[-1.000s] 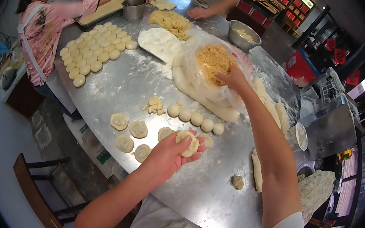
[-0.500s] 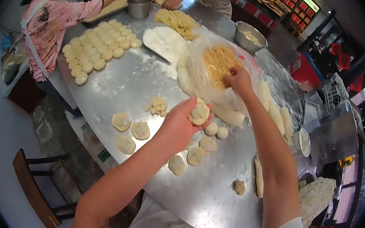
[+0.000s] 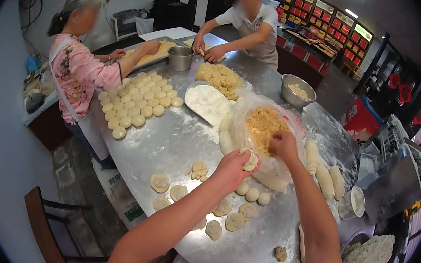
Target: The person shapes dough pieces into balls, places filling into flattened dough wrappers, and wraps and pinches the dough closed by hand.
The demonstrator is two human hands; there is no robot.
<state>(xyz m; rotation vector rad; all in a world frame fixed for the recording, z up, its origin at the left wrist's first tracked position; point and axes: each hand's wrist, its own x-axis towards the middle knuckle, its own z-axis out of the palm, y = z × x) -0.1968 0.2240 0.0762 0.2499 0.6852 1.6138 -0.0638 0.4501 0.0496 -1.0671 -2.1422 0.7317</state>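
My left hand (image 3: 233,169) is wrapped round a filled dough piece (image 3: 250,160), just left of the plastic-lined filling. My right hand (image 3: 284,144) reaches to the crumbly orange filling (image 3: 262,124) in the clear bag; its fingers are pressed together, and what they hold is hidden. Below my left hand lie three white dough balls (image 3: 252,195) in view and several flattened dough rounds with grey filling (image 3: 235,222). Small dough bits (image 3: 197,170) sit further left. Behind the bag are a scoop of flour (image 3: 207,103) and a yellow dough mass (image 3: 218,79).
One person (image 3: 81,66) works at a tray on the left, another (image 3: 254,28) at the table's far end. Rows of dough balls (image 3: 140,98), a metal pot (image 3: 180,58), a metal bowl (image 3: 298,91) and dough rolls (image 3: 324,180) stand around the metal table (image 3: 165,145).
The view has tilted upward. My left hand has lifted its dough piece closer to the filling bag. My right hand has stayed at the filling. The left person's arm has drawn back over the tray.
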